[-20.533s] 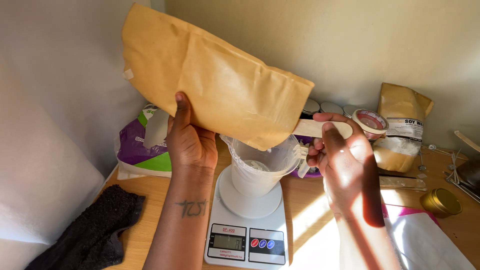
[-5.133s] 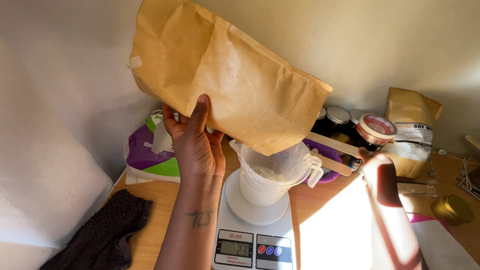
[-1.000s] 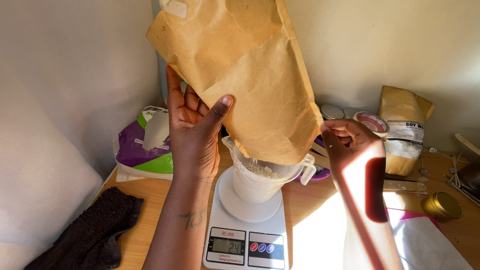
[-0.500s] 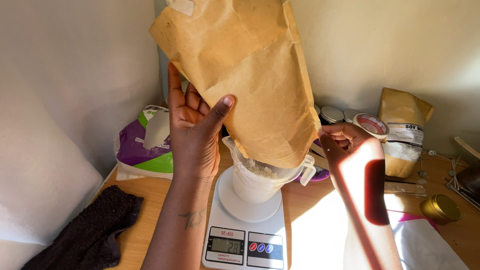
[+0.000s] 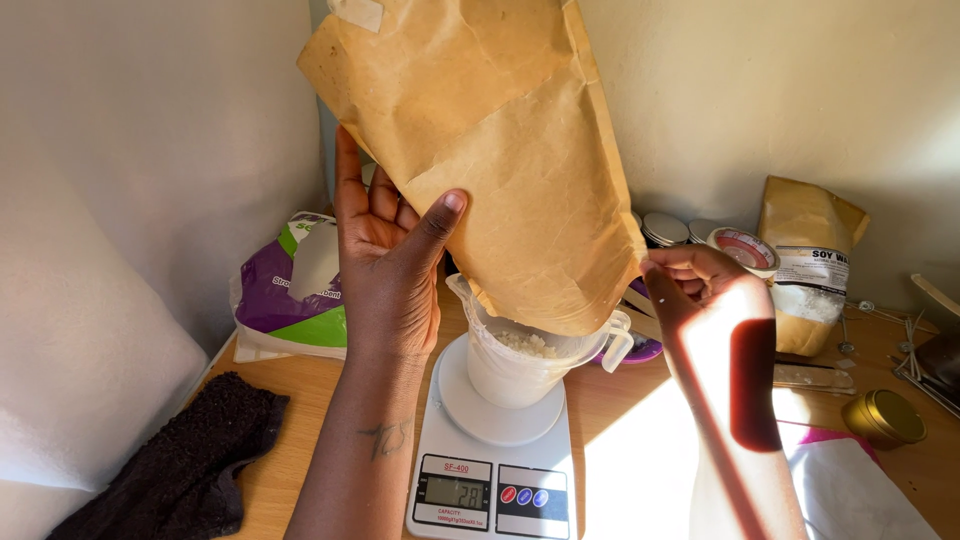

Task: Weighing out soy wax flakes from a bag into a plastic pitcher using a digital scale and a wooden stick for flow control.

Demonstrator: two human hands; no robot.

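Left hand (image 5: 385, 265) fingers wrap the upended brown bag (image 5: 490, 150); right hand (image 5: 690, 290) pinches its mouth over the jug (image 5: 520, 360) on the scale (image 5: 490, 470). Steep tilt: a surge could overshoot or spill onto the table (image 5: 620, 410).

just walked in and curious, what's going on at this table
A person is tipping a large brown paper bag mouth-down over a clear plastic jug that stands on a white digital kitchen scale. The left hand props the bag from below, and the right hand holds its lower corner by the jug's rim. White flakes lie in the jug. A second, smaller brown bag stands by the wall on the wooden table.
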